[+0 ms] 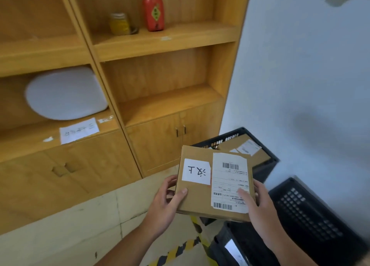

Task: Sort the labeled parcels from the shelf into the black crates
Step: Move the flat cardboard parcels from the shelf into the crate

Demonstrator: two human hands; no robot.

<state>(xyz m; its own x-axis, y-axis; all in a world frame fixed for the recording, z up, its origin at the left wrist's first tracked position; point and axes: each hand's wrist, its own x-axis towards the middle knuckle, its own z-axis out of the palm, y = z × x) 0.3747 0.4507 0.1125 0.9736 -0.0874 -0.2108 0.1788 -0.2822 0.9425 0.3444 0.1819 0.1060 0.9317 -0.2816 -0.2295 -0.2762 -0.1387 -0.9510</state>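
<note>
Both hands, left hand [167,201] and right hand [258,203], grip one labeled cardboard parcel [198,199] above the black crates [312,221], thumbs on top.

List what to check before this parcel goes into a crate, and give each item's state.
1. Grip: left hand and right hand hold the parcel by opposite edges: ok.
2. View of handwritten label: uncovered, facing up: ok.
3. View of shipping label: not ok, the right thumb overlaps it.
4. Matching crate known: cannot tell, no crate marking is readable.
5. Room in far crate: cannot tell, the held parcel hides part of it; another parcel lies inside.
</note>
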